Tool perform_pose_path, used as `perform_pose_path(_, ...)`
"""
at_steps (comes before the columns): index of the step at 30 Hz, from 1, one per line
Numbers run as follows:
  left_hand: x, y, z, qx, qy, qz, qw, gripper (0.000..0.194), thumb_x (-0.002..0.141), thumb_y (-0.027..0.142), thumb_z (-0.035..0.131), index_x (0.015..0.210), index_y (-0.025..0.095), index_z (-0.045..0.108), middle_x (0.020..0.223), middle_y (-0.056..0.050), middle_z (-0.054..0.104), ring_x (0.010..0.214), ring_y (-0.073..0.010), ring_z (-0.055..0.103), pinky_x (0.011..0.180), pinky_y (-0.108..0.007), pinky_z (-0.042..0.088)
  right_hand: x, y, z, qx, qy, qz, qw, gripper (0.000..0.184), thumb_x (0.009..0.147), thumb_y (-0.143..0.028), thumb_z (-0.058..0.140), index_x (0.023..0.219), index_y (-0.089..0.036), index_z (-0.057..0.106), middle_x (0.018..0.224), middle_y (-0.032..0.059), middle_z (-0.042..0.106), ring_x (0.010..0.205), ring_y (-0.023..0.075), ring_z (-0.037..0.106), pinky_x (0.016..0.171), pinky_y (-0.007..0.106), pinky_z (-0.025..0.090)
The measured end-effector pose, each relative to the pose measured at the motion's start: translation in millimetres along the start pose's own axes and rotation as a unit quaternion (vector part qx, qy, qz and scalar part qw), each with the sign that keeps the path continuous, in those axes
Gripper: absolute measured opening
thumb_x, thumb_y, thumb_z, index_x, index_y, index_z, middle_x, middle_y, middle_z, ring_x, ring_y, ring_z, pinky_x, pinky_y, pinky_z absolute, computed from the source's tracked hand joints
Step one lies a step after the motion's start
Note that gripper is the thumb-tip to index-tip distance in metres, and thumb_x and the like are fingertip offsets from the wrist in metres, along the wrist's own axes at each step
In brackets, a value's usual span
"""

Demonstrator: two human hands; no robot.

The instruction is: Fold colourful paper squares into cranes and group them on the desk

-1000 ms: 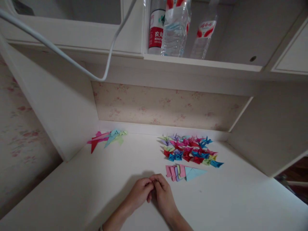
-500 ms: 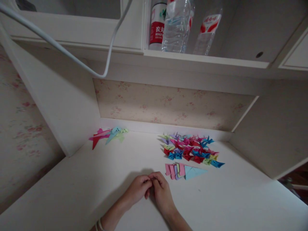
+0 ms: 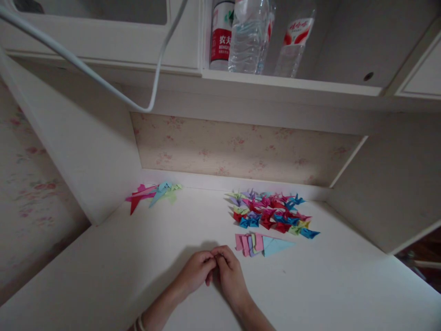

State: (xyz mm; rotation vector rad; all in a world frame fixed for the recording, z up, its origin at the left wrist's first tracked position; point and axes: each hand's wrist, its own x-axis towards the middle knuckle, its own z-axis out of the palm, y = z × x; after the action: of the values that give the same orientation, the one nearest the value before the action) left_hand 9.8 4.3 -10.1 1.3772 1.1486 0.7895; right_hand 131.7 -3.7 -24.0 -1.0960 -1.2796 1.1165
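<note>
Right now, the left hand (image 3: 195,272) and the right hand (image 3: 230,275) meet above the near middle of the white surface (image 3: 299,294), their fingertips touching. Both are narrow, with the fingers curled inward; whether anything is pinched between them, I can't tell, because the fingers hide that spot. A pale band (image 3: 139,323) circles the left wrist.

Just beyond the right hand, toward the right, lie the folded paper pieces (image 3: 245,246) in pink, purple and green, overlapping in a row, with a light-blue folded paper (image 3: 274,246) at their right end, tapering to a point. Farther back sit the origami cranes (image 3: 267,216), crowded together in red, blue, pink, purple, green and yellow. More folded papers (image 3: 135,202), pink, red, light blue and green, overlap at the far left by the side panel (image 3: 93,151).

Overhead, plastic bottles (image 3: 245,48) stand in an open shelf compartment, and a white cable (image 3: 99,82) hangs at the left.
</note>
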Motion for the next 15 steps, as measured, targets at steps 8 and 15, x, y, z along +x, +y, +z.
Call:
perform_pose_path(8,-3.2,32.4,-48.4,0.037,-0.08,-0.022,0.996,0.024,0.077,0.036,0.052,0.07,0.015,0.062,0.053,0.003,0.053,0.051,-0.0116,0.049,0.049,-0.022,0.036,-0.1,-17.6,-0.5,-0.025,-0.039,-0.012,0.999,0.019,0.08,-0.019,0.048,0.079,-0.019,0.067,0.078,0.0025,0.065,0.078,0.0183,0.061,0.074,0.028,0.046)
perform_pose_path(15,50.1,45.2,-171.8,0.261,0.218,-0.048,0.939,0.02,0.075,0.034,0.054,0.073,0.017,0.065,0.058,0.0,0.06,0.056,-0.0167,0.056,0.051,-0.023,0.038,-0.3,-11.9,3.3,-0.073,-0.058,-0.007,0.996,0.021,0.078,-0.016,0.049,0.08,-0.02,0.07,0.08,0.0039,0.068,0.077,0.0192,0.06,0.069,0.027,0.044)
